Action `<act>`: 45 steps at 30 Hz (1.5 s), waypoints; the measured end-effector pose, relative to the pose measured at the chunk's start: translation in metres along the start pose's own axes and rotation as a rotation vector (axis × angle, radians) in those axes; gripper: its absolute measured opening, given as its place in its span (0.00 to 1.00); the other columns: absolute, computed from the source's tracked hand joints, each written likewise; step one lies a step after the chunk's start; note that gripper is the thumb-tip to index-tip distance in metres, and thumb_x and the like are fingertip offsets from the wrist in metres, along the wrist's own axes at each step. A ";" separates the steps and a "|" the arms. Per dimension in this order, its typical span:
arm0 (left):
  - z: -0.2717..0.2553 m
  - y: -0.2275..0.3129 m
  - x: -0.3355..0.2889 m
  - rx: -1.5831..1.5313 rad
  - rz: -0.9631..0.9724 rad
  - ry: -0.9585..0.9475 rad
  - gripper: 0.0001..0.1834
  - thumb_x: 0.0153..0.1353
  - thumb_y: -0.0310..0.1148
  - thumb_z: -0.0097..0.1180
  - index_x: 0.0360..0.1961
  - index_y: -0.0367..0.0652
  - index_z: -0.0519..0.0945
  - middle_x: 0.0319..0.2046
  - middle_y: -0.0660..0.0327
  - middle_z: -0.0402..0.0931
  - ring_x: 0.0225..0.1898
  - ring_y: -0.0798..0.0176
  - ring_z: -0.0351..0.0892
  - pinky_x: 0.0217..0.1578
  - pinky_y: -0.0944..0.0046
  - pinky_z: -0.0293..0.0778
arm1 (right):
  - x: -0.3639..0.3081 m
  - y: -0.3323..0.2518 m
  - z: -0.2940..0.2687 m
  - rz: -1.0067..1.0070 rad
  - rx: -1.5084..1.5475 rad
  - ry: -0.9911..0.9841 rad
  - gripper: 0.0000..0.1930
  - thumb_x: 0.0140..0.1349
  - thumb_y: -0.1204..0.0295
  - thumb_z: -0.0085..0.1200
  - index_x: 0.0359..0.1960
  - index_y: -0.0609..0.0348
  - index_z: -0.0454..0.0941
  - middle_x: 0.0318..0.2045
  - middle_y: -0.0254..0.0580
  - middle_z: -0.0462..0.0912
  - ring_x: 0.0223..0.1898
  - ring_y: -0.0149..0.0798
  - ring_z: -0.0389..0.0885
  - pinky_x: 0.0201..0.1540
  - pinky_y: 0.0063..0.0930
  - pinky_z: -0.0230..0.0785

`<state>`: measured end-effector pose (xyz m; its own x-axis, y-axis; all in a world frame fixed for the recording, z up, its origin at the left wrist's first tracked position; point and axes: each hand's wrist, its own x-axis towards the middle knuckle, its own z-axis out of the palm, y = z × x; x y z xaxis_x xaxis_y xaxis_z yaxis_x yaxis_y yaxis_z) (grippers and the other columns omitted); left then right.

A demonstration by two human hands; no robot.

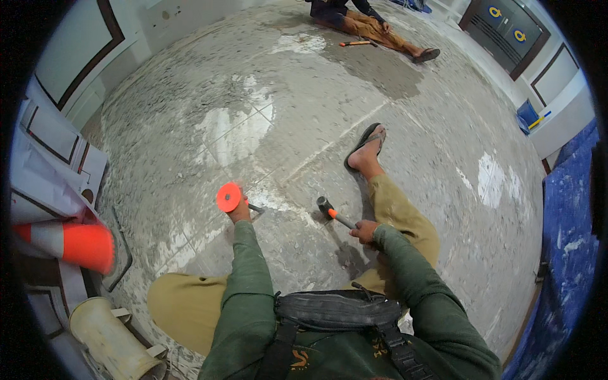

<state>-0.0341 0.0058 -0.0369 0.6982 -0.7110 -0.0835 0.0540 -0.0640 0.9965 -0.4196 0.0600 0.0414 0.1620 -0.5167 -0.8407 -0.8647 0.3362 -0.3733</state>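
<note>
My left hand (240, 212) is closed round a chisel (255, 208), mostly hidden behind its round orange hand guard (228, 197). The chisel's dark metal shaft points right, toward the rough grey floor (297, 253) between my legs. My right hand (365, 232) grips the grey handle of a club hammer (334, 214) with an orange band below its dark head. The hammer head hangs to the right of the chisel, apart from it. Pale, chipped patches and crumbs of mortar mark the floor around the chisel.
An orange and white traffic cone (82, 244) lies on its side at the left, above a dusty cream cylinder (114, 339). Another person (354, 22) sits on the floor at the far side, a hammer (358, 44) beside them. A blue tarp (570, 247) hangs along the right.
</note>
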 end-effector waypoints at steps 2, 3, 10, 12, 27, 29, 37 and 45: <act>-0.003 0.003 0.000 -0.083 -0.014 0.012 0.10 0.58 0.36 0.59 0.35 0.42 0.75 0.19 0.67 0.71 0.20 0.71 0.69 0.23 0.68 0.67 | -0.003 0.003 -0.004 0.047 0.101 0.013 0.19 0.64 0.56 0.46 0.41 0.64 0.70 0.19 0.40 0.72 0.17 0.36 0.72 0.17 0.38 0.65; -0.005 0.006 0.000 -0.121 -0.020 0.022 0.09 0.58 0.35 0.59 0.36 0.42 0.75 0.20 0.66 0.71 0.20 0.71 0.69 0.23 0.68 0.67 | -0.002 0.001 -0.007 0.038 0.113 0.003 0.18 0.65 0.57 0.46 0.41 0.63 0.69 0.16 0.38 0.71 0.14 0.37 0.70 0.16 0.38 0.64; -0.002 0.010 -0.004 -0.128 -0.041 -0.082 0.09 0.58 0.29 0.57 0.39 0.39 0.75 0.24 0.64 0.73 0.22 0.70 0.71 0.23 0.69 0.68 | -0.012 0.002 -0.014 0.022 0.069 0.029 0.17 0.61 0.61 0.51 0.29 0.67 0.73 0.14 0.40 0.74 0.14 0.37 0.73 0.16 0.37 0.66; 0.000 0.011 -0.004 -0.115 -0.051 -0.156 0.09 0.58 0.28 0.57 0.39 0.39 0.76 0.26 0.64 0.74 0.23 0.70 0.72 0.24 0.69 0.69 | -0.010 0.004 -0.014 0.024 0.021 -0.009 0.15 0.60 0.63 0.52 0.31 0.66 0.71 0.11 0.38 0.70 0.11 0.36 0.69 0.13 0.36 0.61; 0.007 0.009 -0.005 0.001 0.010 -0.319 0.10 0.54 0.29 0.61 0.37 0.40 0.79 0.26 0.65 0.76 0.24 0.72 0.74 0.25 0.71 0.69 | 0.003 0.002 0.003 0.044 0.092 0.071 0.12 0.55 0.70 0.54 0.22 0.66 0.68 0.12 0.42 0.69 0.10 0.39 0.68 0.12 0.37 0.60; 0.016 0.005 -0.008 -0.015 0.032 -0.331 0.10 0.53 0.29 0.61 0.37 0.40 0.78 0.26 0.64 0.76 0.25 0.72 0.73 0.25 0.71 0.69 | 0.000 0.005 0.008 0.014 0.026 0.096 0.10 0.54 0.71 0.53 0.22 0.64 0.68 0.12 0.42 0.69 0.10 0.38 0.69 0.12 0.37 0.61; 0.010 -0.020 0.012 0.301 0.103 -0.433 0.25 0.53 0.41 0.64 0.49 0.40 0.74 0.50 0.57 0.74 0.53 0.60 0.71 0.54 0.62 0.67 | -0.023 -0.007 0.022 -0.226 -0.054 0.164 0.08 0.48 0.71 0.53 0.24 0.63 0.70 0.14 0.41 0.71 0.14 0.36 0.72 0.18 0.34 0.63; 0.009 -0.003 0.001 0.375 0.288 -0.414 0.21 0.53 0.40 0.65 0.43 0.41 0.75 0.38 0.62 0.76 0.39 0.66 0.75 0.38 0.63 0.73 | -0.083 -0.075 0.040 -0.462 0.486 0.113 0.10 0.57 0.68 0.54 0.30 0.62 0.68 0.13 0.31 0.67 0.08 0.27 0.66 0.09 0.26 0.58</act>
<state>-0.0394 -0.0008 -0.0399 0.3091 -0.9437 0.1179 -0.4015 -0.0171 0.9157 -0.3494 0.1092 0.1239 0.3900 -0.7622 -0.5166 -0.4025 0.3635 -0.8401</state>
